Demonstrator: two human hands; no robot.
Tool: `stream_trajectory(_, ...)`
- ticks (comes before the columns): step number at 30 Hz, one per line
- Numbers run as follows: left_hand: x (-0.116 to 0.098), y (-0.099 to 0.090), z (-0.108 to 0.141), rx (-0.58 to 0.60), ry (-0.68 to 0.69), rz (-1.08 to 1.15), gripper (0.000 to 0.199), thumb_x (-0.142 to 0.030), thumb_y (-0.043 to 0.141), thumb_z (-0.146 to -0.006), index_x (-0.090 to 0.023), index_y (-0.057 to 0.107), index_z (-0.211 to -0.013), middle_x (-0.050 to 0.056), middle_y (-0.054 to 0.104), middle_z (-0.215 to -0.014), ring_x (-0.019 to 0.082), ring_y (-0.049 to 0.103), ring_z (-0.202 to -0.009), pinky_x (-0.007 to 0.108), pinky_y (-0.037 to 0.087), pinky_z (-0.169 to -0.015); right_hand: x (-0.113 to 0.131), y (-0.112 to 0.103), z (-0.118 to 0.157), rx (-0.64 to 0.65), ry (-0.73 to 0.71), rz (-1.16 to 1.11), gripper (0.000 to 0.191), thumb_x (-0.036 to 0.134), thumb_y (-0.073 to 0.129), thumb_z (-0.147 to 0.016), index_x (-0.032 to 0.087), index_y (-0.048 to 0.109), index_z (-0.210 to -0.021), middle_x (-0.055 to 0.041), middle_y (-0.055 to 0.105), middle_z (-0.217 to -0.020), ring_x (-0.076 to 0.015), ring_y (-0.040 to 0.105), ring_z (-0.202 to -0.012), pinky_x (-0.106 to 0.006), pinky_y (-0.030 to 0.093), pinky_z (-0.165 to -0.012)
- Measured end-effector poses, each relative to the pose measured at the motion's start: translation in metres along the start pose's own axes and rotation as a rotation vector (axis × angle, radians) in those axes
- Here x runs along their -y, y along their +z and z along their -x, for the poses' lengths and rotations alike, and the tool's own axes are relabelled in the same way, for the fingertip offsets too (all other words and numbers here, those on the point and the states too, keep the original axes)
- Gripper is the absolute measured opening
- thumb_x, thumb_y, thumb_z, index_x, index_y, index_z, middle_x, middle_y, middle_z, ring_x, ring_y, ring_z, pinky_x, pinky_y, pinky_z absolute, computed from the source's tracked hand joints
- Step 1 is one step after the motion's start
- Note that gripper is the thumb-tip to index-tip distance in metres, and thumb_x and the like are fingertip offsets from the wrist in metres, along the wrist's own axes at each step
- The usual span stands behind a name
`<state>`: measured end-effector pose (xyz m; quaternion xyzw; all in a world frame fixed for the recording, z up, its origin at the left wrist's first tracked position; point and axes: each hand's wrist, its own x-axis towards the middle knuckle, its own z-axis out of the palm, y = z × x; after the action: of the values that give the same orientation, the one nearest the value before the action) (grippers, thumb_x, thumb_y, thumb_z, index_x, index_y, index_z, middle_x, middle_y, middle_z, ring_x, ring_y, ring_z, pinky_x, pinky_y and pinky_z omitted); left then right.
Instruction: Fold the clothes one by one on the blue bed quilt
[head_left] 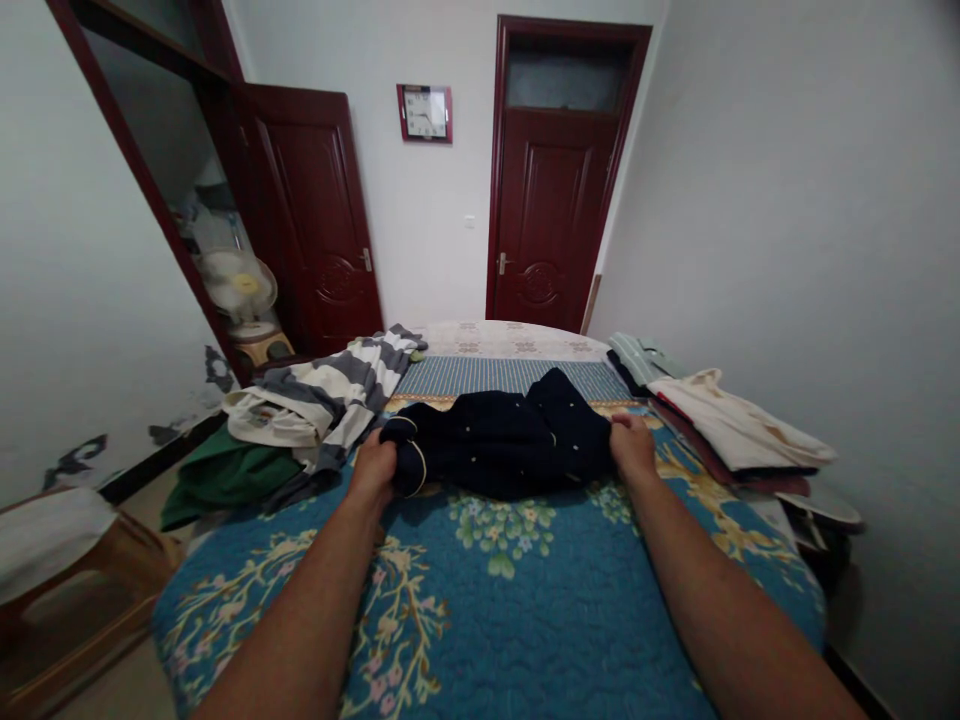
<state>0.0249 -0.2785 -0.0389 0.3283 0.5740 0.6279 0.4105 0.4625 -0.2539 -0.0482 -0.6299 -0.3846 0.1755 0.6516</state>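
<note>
Two hands, the left hand (pixel 373 465) and the right hand (pixel 634 447), pinch the ends of a dark blue spotted garment (pixel 495 445) on the flowery blue bed cover (pixel 570 600), and its loose middle could bunch up if they pull unevenly.

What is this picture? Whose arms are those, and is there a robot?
There's no robot here, just a person using bare hands. The one picture comes from a camera worn on the person's head, looking forward and down, so you see almost what they see. That's why the arms reach in from the bottom.

The left hand and right hand each grip an end of a dark piece of clothing. It lies over a blue flowered cloth. On the left are striped clothes and something green. On the right is a pile of clothes.
</note>
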Motion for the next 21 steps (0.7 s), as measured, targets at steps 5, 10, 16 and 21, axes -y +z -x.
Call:
stream_trajectory(5,0.000,-0.003,-0.001,0.017,-0.031,0.070,0.052,-0.016,0.058,-0.056,-0.017,0.076,-0.104,0.002,0.072,-0.070,0.020,0.067,-0.059,0.030,0.055,-0.059,0.007,0.010,0.019,0.201,-0.564,0.554,0.033,0.025,0.055,-0.087,0.015,0.072,-0.114,-0.0182,0.070,-0.121,-0.0329,0.060,-0.123,-0.047,0.042,-0.114)
stream_trajectory(10,-0.006,-0.007,-0.009,-0.109,0.057,0.130,0.050,-0.015,0.058,-0.058,-0.018,0.077,-0.104,0.002,0.074,-0.077,0.019,0.069,-0.064,0.030,0.059,-0.064,0.012,0.026,0.053,0.486,-0.570,0.869,0.047,0.047,0.069,-0.093,0.016,0.071,-0.127,-0.0183,0.069,-0.125,-0.0329,0.061,-0.122,-0.044,0.046,-0.106)
stream_trajectory(16,-0.008,-0.009,-0.014,-0.135,0.048,0.163,0.038,-0.015,0.065,-0.064,-0.019,0.076,-0.100,0.000,0.072,-0.078,0.017,0.068,-0.065,0.032,0.062,-0.070,0.033,0.027,0.061,0.527,-0.469,1.109,0.034,0.043,0.059,-0.102,0.015,0.075,-0.114,-0.0201,0.070,-0.122,-0.0323,0.063,-0.117,-0.042,0.048,-0.098)
stream_trajectory(21,-0.011,-0.006,-0.009,-0.112,-0.029,0.151,0.040,-0.012,0.064,-0.063,-0.018,0.076,-0.100,-0.001,0.067,-0.068,0.020,0.073,-0.069,0.034,0.065,-0.073,0.036,0.030,0.069,0.527,-0.510,1.164,0.047,0.051,0.062,-0.099,0.012,0.072,-0.122,-0.0233,0.067,-0.129,-0.0366,0.061,-0.123,-0.045,0.050,-0.099)
